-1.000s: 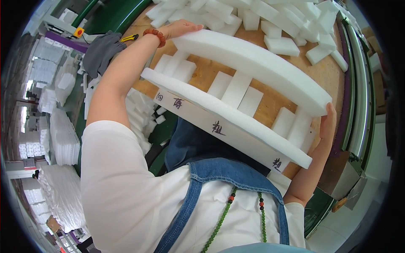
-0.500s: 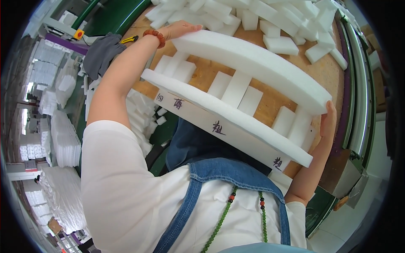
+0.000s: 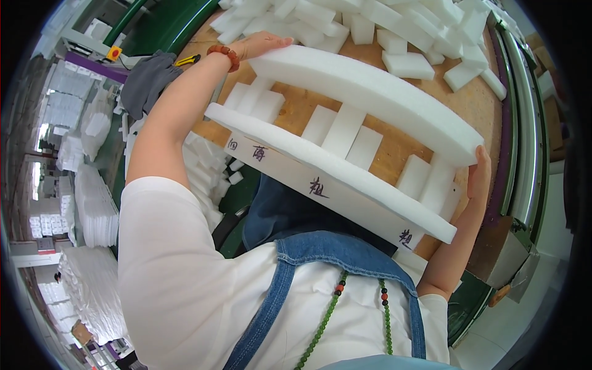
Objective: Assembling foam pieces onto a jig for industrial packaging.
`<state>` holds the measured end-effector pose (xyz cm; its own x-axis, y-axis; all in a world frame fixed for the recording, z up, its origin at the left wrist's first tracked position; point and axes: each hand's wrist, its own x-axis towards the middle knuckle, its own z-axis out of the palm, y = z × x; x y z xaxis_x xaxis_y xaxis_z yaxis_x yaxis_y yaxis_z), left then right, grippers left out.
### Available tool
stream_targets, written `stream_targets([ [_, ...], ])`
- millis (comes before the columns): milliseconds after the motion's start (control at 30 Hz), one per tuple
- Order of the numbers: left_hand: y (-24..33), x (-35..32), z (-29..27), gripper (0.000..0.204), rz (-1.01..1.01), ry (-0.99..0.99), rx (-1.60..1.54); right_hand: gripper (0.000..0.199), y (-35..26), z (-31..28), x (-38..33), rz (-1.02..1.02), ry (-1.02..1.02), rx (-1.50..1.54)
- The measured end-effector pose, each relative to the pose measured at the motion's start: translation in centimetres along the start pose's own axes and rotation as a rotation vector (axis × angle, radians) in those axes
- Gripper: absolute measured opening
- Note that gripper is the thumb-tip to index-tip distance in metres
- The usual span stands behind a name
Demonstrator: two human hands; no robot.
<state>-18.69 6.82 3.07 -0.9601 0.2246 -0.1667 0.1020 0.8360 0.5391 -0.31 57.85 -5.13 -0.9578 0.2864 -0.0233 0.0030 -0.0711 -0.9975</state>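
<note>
Head camera view shows the left hand (image 3: 262, 44) touching the left end of a long, thick, curved white foam bar (image 3: 370, 95), and the right hand (image 3: 480, 172) touching its right end, but I cannot tell how tightly either one grips. That bar is over the brown wooden desk (image 3: 481, 112), with short white foam blocks (image 3: 344, 131) between it and a thinner white foam bar (image 3: 333, 160) nearer the person. Past the thick bar lies a messy pile of loose white foam pieces (image 3: 408, 65).

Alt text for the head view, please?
A person's left hand and right hand rest at opposite ends of a long white foam bar, with short foam pieces between it and a nearer bar. Loose foam blocks lie beyond.
</note>
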Motion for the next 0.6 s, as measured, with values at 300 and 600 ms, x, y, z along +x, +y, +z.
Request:
stream_targets([
  [300,-0.02,0.05,0.02,0.061,-0.009,-0.011,0.023,0.057,-0.55,0.59,-0.37,0.027,0.014,-0.051],
  [600,-0.89,0.83,0.14,0.06,-0.024,0.005,-0.015,0.049,-0.69,0.43,-0.25,0.014,-0.009,-0.017],
])
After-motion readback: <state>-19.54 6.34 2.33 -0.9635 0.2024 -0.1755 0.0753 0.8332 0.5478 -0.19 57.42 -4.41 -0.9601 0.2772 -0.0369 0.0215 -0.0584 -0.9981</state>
